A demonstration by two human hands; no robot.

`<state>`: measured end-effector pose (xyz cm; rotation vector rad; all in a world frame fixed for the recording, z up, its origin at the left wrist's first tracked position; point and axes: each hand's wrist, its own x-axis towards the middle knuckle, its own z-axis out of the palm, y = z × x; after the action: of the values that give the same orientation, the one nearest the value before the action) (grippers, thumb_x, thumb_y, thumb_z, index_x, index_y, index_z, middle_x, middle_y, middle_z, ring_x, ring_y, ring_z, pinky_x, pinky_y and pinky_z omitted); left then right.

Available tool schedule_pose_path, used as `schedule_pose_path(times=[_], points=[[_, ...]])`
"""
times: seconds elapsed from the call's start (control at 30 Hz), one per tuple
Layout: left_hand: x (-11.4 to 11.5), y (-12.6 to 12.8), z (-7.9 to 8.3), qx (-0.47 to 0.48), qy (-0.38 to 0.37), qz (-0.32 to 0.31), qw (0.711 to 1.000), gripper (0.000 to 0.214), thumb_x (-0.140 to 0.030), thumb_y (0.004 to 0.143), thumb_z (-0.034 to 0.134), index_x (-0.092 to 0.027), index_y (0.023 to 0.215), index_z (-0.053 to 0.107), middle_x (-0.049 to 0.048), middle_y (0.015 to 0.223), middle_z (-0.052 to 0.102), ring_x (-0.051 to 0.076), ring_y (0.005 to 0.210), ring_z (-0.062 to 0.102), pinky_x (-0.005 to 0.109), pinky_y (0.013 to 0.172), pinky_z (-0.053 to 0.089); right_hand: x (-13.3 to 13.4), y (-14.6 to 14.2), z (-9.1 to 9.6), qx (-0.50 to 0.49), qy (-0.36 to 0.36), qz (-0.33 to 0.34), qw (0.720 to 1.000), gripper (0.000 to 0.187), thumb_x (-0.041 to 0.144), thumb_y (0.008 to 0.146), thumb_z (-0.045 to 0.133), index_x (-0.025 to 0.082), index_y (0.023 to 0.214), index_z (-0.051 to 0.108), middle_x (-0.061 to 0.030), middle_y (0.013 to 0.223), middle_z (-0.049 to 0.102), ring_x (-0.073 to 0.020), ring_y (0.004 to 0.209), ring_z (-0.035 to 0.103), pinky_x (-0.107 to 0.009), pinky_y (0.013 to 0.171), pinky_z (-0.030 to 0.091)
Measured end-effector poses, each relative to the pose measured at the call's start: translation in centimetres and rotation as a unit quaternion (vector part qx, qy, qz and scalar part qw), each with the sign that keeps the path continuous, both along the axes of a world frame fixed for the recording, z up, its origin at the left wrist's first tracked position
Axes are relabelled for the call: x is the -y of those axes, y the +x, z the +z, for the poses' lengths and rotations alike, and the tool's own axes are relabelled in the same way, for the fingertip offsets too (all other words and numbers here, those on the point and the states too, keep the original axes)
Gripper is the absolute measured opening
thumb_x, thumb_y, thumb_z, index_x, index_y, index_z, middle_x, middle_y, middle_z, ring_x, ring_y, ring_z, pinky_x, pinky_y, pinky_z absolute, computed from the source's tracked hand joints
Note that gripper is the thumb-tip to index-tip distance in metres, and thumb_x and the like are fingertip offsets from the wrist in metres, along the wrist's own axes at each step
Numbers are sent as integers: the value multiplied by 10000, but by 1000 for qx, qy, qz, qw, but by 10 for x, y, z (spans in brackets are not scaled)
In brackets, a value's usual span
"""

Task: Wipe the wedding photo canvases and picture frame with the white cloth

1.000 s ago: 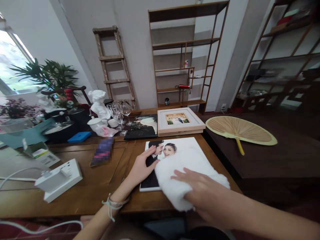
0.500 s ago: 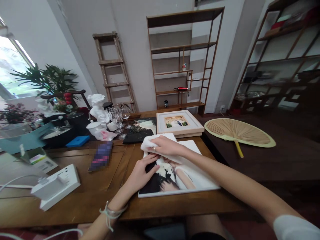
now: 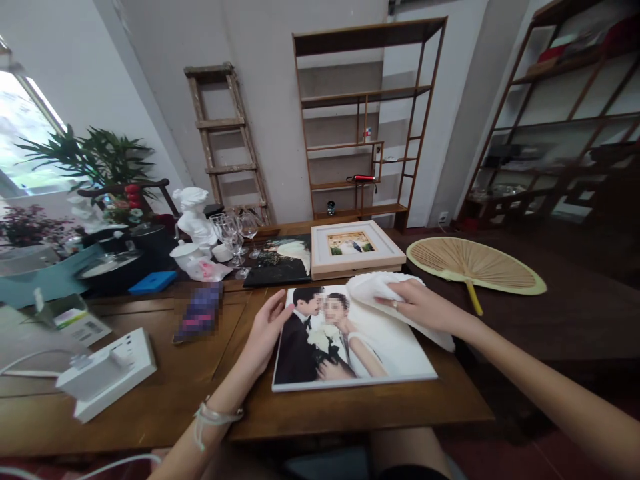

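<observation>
A wedding photo panel (image 3: 350, 347) with white edges lies flat on the wooden table (image 3: 380, 413) in front of me. My right hand (image 3: 417, 303) grips a white cloth (image 3: 375, 288) over the panel's upper right part, and the cloth hangs past its right edge. At the panel's left edge rests my left hand (image 3: 267, 327), fingers stretched out, holding nothing. Just behind the panel stands a framed picture (image 3: 357, 247) in a pale frame. To its left is a dark picture panel (image 3: 280, 260).
A palm-leaf fan (image 3: 475, 263) lies on the dark surface at right. Wine glasses (image 3: 235, 233) and a white bust (image 3: 193, 217) stand at back left. Nearer are a blue box (image 3: 153, 282), a blurred purple item (image 3: 200, 312) and a white power strip (image 3: 117, 373) with a cable.
My right hand has swept the cloth from the panel's upper left to its upper right. My left hand has slid off the picture to the left edge, uncovering the photo.
</observation>
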<state>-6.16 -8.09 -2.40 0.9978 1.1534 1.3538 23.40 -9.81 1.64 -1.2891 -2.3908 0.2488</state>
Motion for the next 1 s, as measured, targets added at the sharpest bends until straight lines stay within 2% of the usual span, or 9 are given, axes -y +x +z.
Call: schedule_pose_path(times=[0.13, 0.27, 0.37, 0.47, 0.53, 0.67, 0.8, 0.9, 1.0], points=[[-6, -4, 11, 155, -142, -43, 977, 142, -59, 830, 477, -92, 900, 596, 111, 805, 689, 164, 706, 679, 270, 712, 531, -6, -44, -2, 13, 32, 22, 999, 245, 58, 740, 397, 152, 831, 604, -79, 818, 637, -216, 772, 564, -303, 683, 402], [-6, -5, 16, 162, -168, -74, 969, 227, -80, 875, 369, -55, 904, 593, 130, 787, 688, 180, 702, 683, 291, 707, 544, -5, -105, -7, 37, 66, 95, 993, 244, 75, 741, 471, 159, 906, 631, -117, 984, 639, -255, 998, 530, -390, 862, 372], [-6, -5, 14, 164, -171, -83, 968, 236, -82, 876, 372, -57, 959, 592, 122, 815, 700, 192, 732, 686, 317, 743, 540, 15, -121, -12, 60, 84, 173, 980, 248, 119, 750, 516, 167, 963, 635, -121, 1163, 581, -261, 1162, 434, -436, 988, 279], [-6, -6, 10, 153, -170, -91, 969, 223, -75, 871, 394, -59, 940, 606, 119, 827, 711, 186, 709, 688, 299, 716, 546, 48, -109, -17, 73, 83, 223, 969, 253, 136, 785, 484, 160, 985, 637, -128, 1272, 511, -269, 1243, 361, -465, 1035, 228], [-4, -5, 8, 126, -158, -103, 974, 188, -85, 854, 451, -63, 940, 617, 124, 848, 715, 185, 688, 689, 288, 669, 555, 70, -90, -20, 60, 66, 216, 972, 284, 98, 771, 460, 166, 977, 642, -118, 1319, 474, -263, 1274, 323, -468, 1050, 220], [3, -4, 9, 59, -127, -127, 982, 254, -41, 712, 647, -104, 957, 649, 110, 861, 725, 183, 686, 694, 244, 615, 558, 93, -36, -28, 23, 31, 115, 993, 369, -4, 637, 434, 185, 866, 653, -90, 1325, 473, -231, 1271, 341, -436, 1055, 269], [9, -1, 19, 28, -128, -127, 983, 210, -45, 700, 660, -127, 892, 675, 103, 820, 732, 179, 668, 697, 238, 619, 564, 94, 5, -35, 29, 54, -23, 998, 296, 30, 644, 435, 196, 792, 629, -115, 1310, 478, -289, 1217, 411, -463, 934, 432], [16, 2, 33, 31, -123, -107, 986, 215, -32, 721, 625, -110, 918, 664, 114, 832, 730, 182, 651, 698, 242, 592, 566, 96, 1, -36, 23, 107, -25, 994, 219, 51, 667, 468, 197, 741, 613, -131, 1312, 472, -287, 1237, 383, -473, 949, 416], [24, 5, 50, 23, -111, -83, 990, 225, -45, 741, 601, -98, 956, 645, 112, 795, 730, 167, 593, 690, 228, 560, 560, 100, -30, -32, -4, 172, 16, 985, 63, 229, 737, 581, 192, 719, 629, -161, 1350, 416, -308, 1272, 316, -516, 993, 349]])
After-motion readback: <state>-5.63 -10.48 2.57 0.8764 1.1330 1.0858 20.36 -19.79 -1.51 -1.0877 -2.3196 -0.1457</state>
